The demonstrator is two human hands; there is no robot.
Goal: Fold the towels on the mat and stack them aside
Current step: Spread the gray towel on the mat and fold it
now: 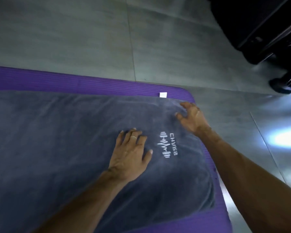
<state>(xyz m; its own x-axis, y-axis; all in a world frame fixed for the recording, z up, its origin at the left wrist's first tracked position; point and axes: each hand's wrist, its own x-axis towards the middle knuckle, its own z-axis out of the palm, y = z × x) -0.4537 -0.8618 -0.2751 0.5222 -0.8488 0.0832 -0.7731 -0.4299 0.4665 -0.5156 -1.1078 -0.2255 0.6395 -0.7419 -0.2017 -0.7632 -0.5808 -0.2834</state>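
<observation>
A: Biggest first?
B: Grey tiled floor, then the purple ribbed mat lying on it. A dark grey towel is spread flat over most of the mat, with mat showing along the far and right edges.
A: Hands?
B: Left hand lies palm down on the towel, fingers straight and spread, gripping nothing. It sits just left of a white printed logo. There's a ring on one finger.
A: Right?
B: Right hand is at the towel's far right corner, fingers bent and splayed, tips touching the cloth. Can't tell if it has pinched any fabric.
A: Anything else?
B: Small white tag at the towel's far edge. Dark equipment top right, blurred. Bright glare on the floor at right.
</observation>
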